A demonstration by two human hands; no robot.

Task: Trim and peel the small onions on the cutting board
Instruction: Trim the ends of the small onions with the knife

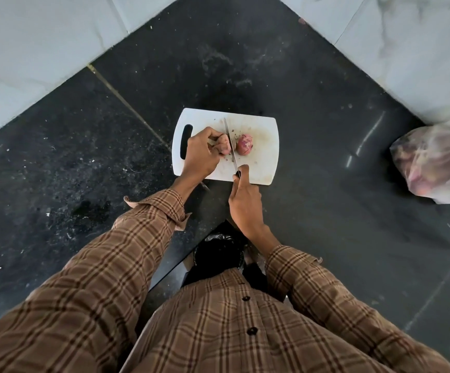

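A white cutting board [261, 122] with a dark handle slot lies on the black counter. My left hand [201, 152] presses a small pinkish onion [224, 146] against the board. My right hand [245, 203] grips the handle of a knife [230, 141], forefinger stretched along its spine. The thin blade runs away from me and stands against the right end of the held onion. A second small red onion [244, 144] lies loose on the board just right of the blade. Tiny dark scraps are scattered around both onions.
The black stone counter [83, 162] fills a corner between pale marble-look walls. A clear plastic bag [436, 162] holding more onions sits at the right edge. A black bin bag [219, 251] hangs below the counter's front edge, by my body.
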